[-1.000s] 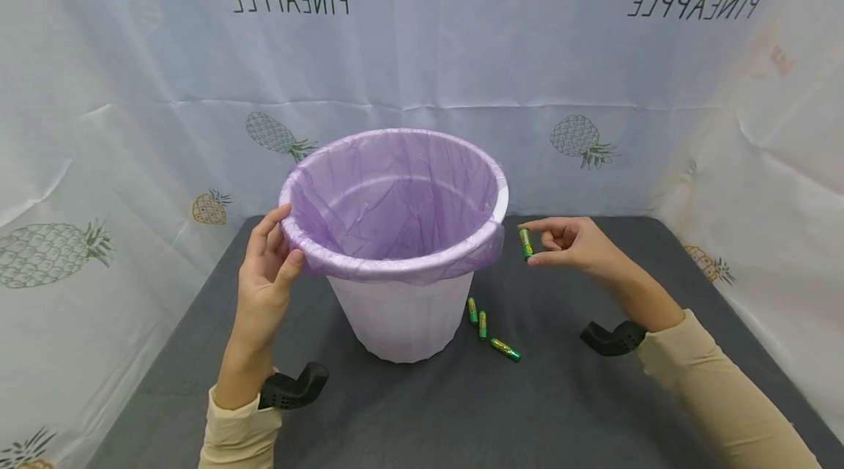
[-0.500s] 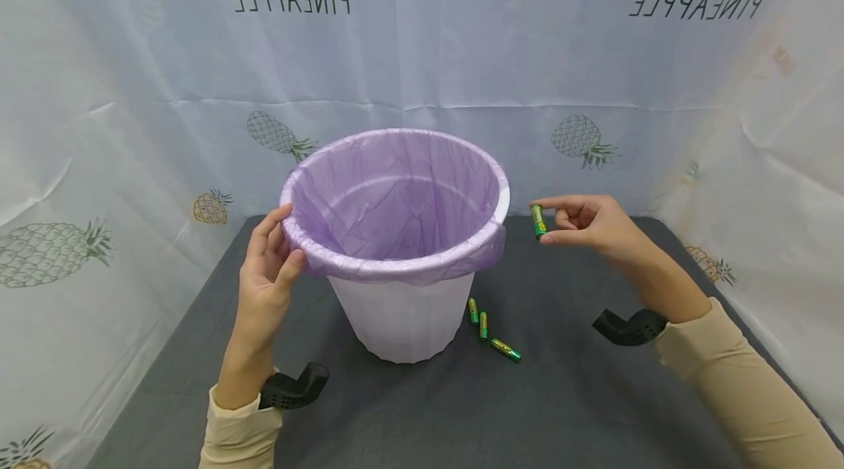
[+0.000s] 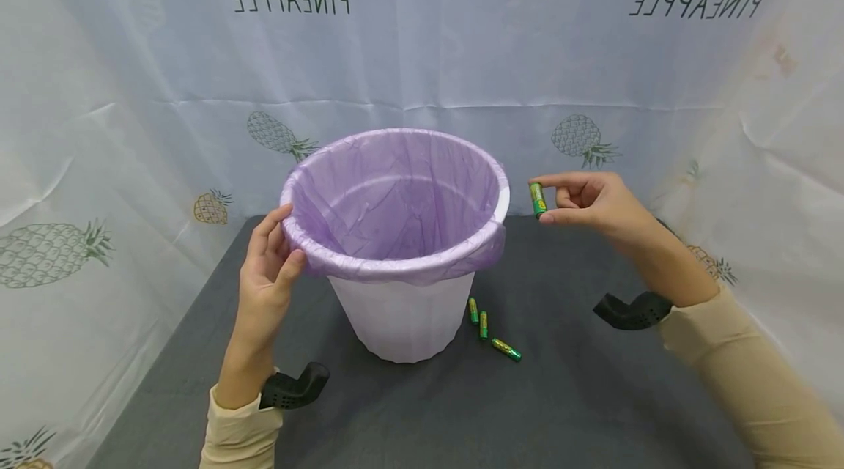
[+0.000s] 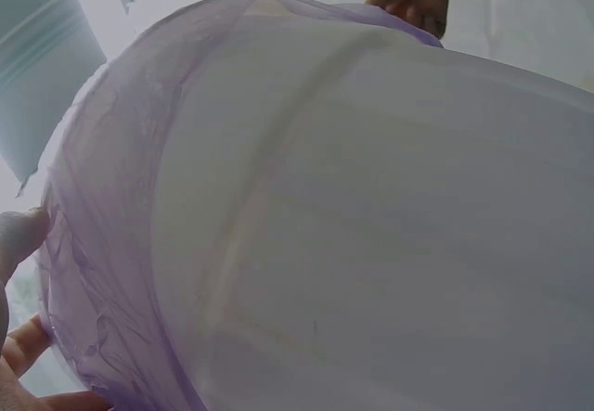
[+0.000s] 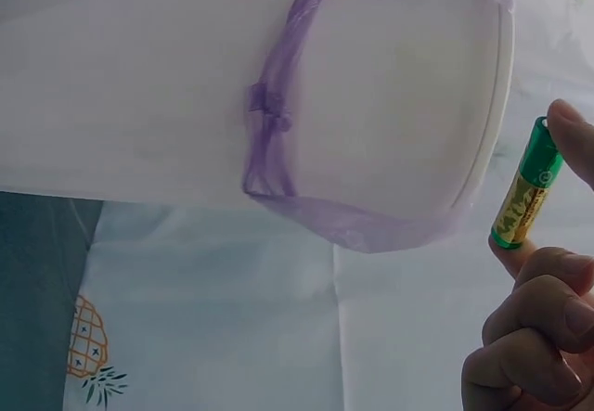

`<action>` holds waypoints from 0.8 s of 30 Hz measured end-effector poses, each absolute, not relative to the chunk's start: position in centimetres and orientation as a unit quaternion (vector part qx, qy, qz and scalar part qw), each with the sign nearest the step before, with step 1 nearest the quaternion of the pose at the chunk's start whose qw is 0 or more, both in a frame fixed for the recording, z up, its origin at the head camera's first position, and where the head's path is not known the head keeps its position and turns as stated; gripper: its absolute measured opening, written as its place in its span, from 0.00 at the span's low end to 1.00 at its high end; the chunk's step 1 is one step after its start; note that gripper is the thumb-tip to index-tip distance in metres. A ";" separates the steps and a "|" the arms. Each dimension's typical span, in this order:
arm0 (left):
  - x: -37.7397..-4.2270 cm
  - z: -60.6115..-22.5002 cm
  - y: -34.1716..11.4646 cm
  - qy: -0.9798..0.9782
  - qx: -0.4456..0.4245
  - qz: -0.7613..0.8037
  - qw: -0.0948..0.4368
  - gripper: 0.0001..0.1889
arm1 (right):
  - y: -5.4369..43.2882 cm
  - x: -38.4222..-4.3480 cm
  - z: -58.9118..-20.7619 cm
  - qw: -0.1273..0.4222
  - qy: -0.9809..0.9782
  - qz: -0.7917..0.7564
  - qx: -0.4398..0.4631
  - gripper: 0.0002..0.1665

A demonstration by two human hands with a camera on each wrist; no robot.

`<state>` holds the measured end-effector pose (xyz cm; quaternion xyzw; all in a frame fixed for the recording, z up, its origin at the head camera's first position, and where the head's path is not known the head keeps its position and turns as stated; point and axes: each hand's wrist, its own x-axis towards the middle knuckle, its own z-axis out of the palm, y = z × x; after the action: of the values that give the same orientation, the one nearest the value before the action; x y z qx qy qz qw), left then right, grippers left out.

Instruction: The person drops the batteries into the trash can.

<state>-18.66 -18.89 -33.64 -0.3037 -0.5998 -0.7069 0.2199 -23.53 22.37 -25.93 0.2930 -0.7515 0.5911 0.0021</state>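
My right hand (image 3: 593,199) pinches a green and gold battery (image 3: 538,200) between thumb and index finger, its other fingers folded in. It is in the air just right of a white trash can (image 3: 404,322), level with the rim. In the right wrist view the battery (image 5: 527,184) shows beside the can's rim. The can stands upright, lined with a purple trash bag (image 3: 395,216) folded over its rim. My left hand (image 3: 265,282) holds the rim at the left, fingertips and thumb set against the bag. Three more batteries (image 3: 484,325) lie on the table right of the can's base.
A dark grey cloth (image 3: 409,425) covers the table. White curtains with pineapple prints (image 3: 576,135) hang close behind and at both sides. Each wrist wears a black camera mount (image 3: 293,386).
My right hand has lifted the battery from beside the can to rim height, shifting slightly right. My left hand and the can have stayed in place.
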 end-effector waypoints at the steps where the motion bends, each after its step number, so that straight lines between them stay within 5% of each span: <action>1: -18.7 -33.6 -18.9 -0.600 -0.304 -0.707 0.220 0.28 | 22.2 -23.6 -25.7 0.004 -0.753 0.589 0.293 0.25; 24: -18.3 -33.4 -18.7 -0.602 -0.303 -0.707 0.217 0.27 | 17.8 -26.8 -23.1 -0.021 -0.833 0.507 0.221 0.30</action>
<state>-18.26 -18.71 -33.39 -0.3025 -0.6017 -0.7067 0.2167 -26.85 17.75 -23.05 0.2209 -0.8330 0.5068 -0.0206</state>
